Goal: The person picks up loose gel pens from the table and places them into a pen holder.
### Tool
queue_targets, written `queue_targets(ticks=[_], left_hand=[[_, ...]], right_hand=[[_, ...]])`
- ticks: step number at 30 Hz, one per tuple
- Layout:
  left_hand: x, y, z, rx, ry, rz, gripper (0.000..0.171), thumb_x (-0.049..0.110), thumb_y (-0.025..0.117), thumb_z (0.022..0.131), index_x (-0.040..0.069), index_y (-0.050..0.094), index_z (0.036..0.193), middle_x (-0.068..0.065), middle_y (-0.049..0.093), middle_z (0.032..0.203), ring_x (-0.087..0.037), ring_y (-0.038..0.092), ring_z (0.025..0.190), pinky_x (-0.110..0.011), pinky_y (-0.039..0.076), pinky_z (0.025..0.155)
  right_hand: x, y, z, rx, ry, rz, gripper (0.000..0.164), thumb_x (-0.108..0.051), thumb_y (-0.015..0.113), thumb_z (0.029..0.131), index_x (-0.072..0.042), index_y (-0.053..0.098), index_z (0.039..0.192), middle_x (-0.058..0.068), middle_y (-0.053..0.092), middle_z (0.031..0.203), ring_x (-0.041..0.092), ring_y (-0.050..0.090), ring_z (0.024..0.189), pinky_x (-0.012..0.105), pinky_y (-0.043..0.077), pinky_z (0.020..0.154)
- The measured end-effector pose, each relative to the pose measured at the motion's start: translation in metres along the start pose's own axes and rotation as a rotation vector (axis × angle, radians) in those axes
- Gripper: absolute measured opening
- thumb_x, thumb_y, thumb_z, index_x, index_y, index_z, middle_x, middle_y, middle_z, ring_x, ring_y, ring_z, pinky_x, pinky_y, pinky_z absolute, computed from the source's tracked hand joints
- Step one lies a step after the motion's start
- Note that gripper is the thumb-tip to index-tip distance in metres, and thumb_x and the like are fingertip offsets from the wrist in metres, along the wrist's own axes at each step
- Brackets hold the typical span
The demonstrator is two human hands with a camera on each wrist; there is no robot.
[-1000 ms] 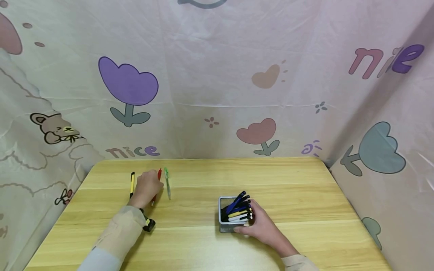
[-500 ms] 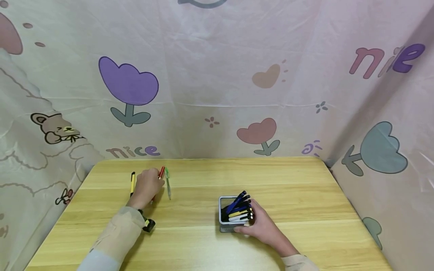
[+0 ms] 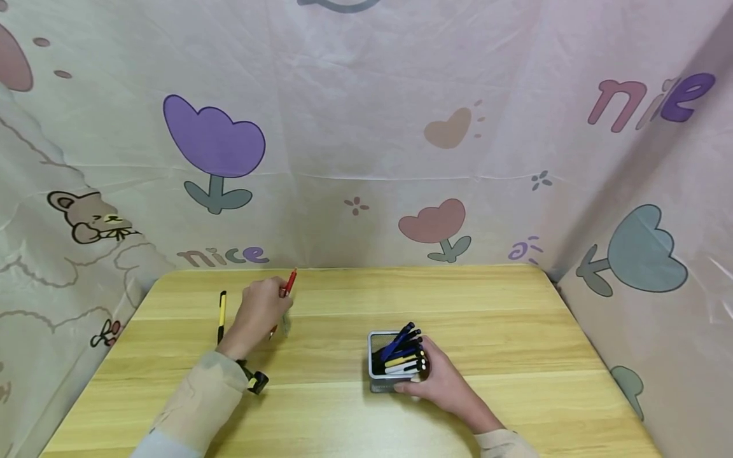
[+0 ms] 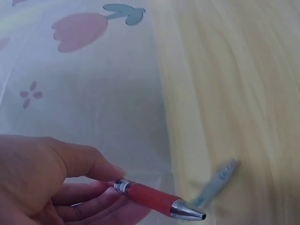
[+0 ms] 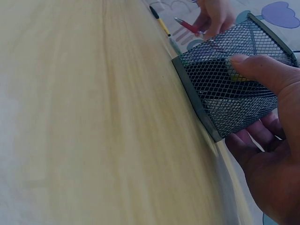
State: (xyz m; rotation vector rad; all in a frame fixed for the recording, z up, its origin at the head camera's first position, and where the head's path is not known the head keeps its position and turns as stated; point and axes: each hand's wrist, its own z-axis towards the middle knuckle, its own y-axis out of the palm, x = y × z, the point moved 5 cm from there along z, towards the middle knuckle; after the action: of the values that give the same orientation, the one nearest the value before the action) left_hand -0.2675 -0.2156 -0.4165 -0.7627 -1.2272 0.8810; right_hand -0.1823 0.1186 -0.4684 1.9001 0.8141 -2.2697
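My left hand pinches a red pen by its middle, thumb on one side and fingers on the other. The pen's silver tip points out past the fingers in the left wrist view. Below it on the table lies a clear and green pen, partly behind the hand in the head view. A yellow and black pen lies to the left of that hand. My right hand grips a mesh pen holder from its right side, thumb on the near wall. Several pens stand leaning in the holder.
A black band with a yellow-marked box sits at the left wrist. The wooden table ends at a printed cloth backdrop, which also hangs along both sides.
My left hand has lifted the red pen and moved it to the right, now over the clear and green pen. The right hand and the pen holder stay where they were.
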Motion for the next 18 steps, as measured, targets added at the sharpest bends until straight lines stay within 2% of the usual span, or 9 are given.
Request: queue_targets(ticks=[9, 14, 18], left_hand=[[0.024, 0.001, -0.005, 0.025, 0.063, -0.069, 0.025, 0.005, 0.067, 0.078, -0.001, 0.067, 0.102, -0.005, 0.065, 0.078, -0.014, 0.051, 0.057, -0.026, 0.045, 0.046], [0.048, 0.0, -0.011, 0.017, 0.105, -0.107, 0.028, 0.005, 0.068, 0.078, 0.001, 0.067, 0.105, -0.006, 0.067, 0.082, -0.012, 0.053, 0.057, -0.024, 0.045, 0.043], [0.069, -0.003, -0.018, 0.019, 0.151, -0.142, 0.028, 0.005, 0.07, 0.077, 0.002, 0.067, 0.105, -0.005, 0.067, 0.083, -0.01, 0.058, 0.061, -0.02, 0.047, 0.046]], right_hand=[[0.0, 0.0, 0.001, 0.004, 0.01, -0.013, 0.069, -0.016, 0.085, 0.067, -0.02, 0.048, 0.125, 0.003, 0.053, 0.118, 0.018, 0.057, 0.102, 0.034, 0.05, 0.087], [0.001, 0.0, 0.001, 0.003, 0.017, -0.007, 0.07, -0.016, 0.085, 0.067, -0.02, 0.048, 0.126, 0.003, 0.053, 0.119, 0.018, 0.057, 0.102, 0.035, 0.051, 0.087], [0.0, 0.0, 0.0, 0.011, 0.021, -0.024, 0.07, -0.016, 0.085, 0.067, -0.02, 0.048, 0.126, 0.002, 0.053, 0.119, 0.018, 0.057, 0.103, 0.035, 0.05, 0.088]])
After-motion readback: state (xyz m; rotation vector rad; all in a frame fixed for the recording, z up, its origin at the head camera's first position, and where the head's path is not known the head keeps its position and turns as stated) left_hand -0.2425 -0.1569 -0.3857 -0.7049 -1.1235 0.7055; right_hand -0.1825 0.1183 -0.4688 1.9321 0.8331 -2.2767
